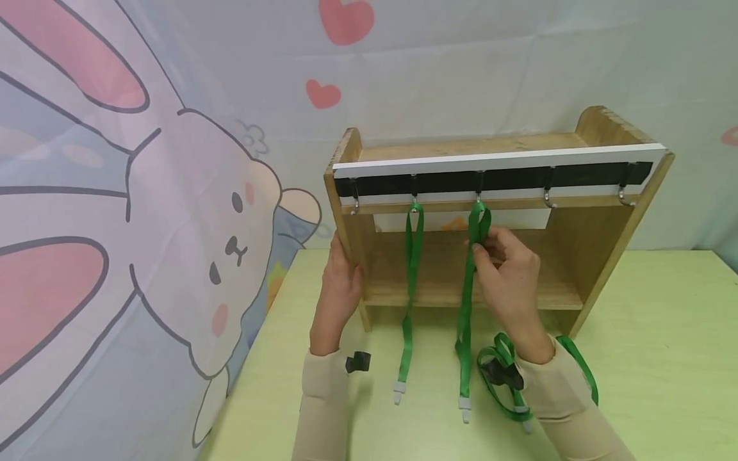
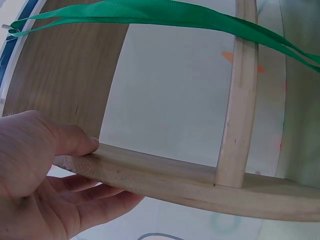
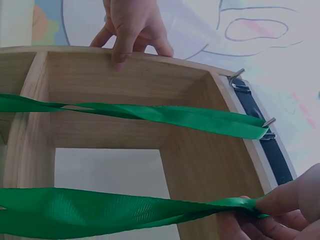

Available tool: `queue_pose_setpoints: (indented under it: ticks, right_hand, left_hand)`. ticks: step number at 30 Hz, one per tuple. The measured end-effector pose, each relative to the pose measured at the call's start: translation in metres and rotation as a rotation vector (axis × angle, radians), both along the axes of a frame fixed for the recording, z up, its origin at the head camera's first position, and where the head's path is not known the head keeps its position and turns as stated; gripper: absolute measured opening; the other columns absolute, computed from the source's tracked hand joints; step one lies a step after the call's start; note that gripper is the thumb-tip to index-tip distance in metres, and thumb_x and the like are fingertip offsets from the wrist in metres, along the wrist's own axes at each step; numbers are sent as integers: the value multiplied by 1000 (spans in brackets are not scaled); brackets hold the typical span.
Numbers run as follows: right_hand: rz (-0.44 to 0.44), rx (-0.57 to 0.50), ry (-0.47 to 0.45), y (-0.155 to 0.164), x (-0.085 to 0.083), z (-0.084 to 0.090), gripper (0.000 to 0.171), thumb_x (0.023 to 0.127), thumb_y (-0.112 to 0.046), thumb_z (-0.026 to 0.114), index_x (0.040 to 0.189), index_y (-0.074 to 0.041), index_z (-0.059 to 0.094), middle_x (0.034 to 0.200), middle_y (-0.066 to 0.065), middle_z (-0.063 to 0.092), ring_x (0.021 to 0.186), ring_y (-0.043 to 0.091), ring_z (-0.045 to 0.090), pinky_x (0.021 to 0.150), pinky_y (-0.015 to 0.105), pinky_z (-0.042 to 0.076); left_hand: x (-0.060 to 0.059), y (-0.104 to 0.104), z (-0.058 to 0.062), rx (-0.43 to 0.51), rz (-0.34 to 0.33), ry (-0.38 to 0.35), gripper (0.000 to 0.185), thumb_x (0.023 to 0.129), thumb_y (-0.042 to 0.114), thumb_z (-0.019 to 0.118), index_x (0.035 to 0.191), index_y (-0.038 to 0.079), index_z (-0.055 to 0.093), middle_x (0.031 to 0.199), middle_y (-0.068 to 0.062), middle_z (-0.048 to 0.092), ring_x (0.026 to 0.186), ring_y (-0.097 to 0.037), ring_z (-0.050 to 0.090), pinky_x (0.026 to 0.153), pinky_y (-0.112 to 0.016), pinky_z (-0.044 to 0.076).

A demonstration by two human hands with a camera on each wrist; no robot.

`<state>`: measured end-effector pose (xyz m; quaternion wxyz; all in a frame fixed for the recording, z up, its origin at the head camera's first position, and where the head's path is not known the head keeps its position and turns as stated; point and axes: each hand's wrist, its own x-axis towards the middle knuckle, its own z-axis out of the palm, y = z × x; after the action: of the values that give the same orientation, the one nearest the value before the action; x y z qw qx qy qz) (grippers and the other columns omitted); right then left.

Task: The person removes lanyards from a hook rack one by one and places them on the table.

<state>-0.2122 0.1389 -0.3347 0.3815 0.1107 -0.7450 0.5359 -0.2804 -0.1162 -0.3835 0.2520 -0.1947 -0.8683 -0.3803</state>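
My right hand (image 1: 510,275) pinches a green lanyard (image 1: 468,301) just below the middle hook (image 1: 480,186) of a wooden shelf. Its loop reaches up to that hook, and a pale clip hangs at its lower end. In the right wrist view the thumb and fingers (image 3: 285,202) squeeze the strap. My left hand (image 1: 340,282) grips the shelf's left side panel (image 2: 150,167), thumb on the inside and fingers outside. Between the hands a second green lanyard (image 1: 411,275) hangs from the second hook (image 1: 414,186).
A further green lanyard (image 1: 504,349) lies on the light green table (image 1: 663,333), partly under the right forearm. Bare hooks (image 1: 549,195) sit at the right of the black strip and one at its far left. A printed cloth (image 1: 219,192) stands behind and to the left.
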Motion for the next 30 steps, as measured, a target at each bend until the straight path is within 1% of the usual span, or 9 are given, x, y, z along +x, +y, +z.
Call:
queue_pose_setpoints:
  ticks: [6, 14, 21, 25, 30]
  right_hand:
    - [1, -4, -1, 0, 7, 0, 15, 93, 13, 59, 104, 7, 69, 93, 19, 74, 80, -6, 65, 68, 11, 52]
    - [12, 3, -19, 1, 13, -5, 15, 93, 13, 60, 105, 7, 68, 93, 18, 74, 80, -6, 65, 68, 11, 52]
    - [39, -5, -40, 5, 15, -11, 15, 93, 14, 60, 105, 8, 67, 93, 19, 74, 79, -4, 66, 69, 12, 53]
    - [60, 0, -40, 6, 16, -17, 15, 92, 15, 60, 105, 9, 66, 92, 19, 74, 76, -3, 67, 68, 12, 54]
    - [106, -29, -59, 5, 18, -21, 14, 92, 16, 60, 103, 9, 66, 93, 22, 73, 75, 1, 69, 66, 17, 56]
  left_hand:
    - [0, 2, -4, 4, -7, -23, 72, 97, -11, 53, 155, -4, 12, 145, -30, 39, 129, -47, 49, 99, -59, 47]
    - [1, 2, -4, 0, -6, -13, 72, 96, -11, 54, 155, -5, 13, 144, -31, 40, 128, -48, 50, 98, -60, 48]
    - [0, 3, -3, -4, -4, -21, 73, 96, -12, 53, 155, -6, 11, 144, -32, 39, 128, -49, 49, 98, -60, 48]
    - [0, 2, -2, -9, -4, -5, 72, 96, -11, 54, 154, -6, 12, 143, -32, 39, 128, -49, 49, 98, -60, 48]
    - [-1, 1, 1, -11, 1, 11, 72, 96, -11, 53, 154, -7, 12, 144, -32, 39, 128, -49, 49, 99, -59, 48]
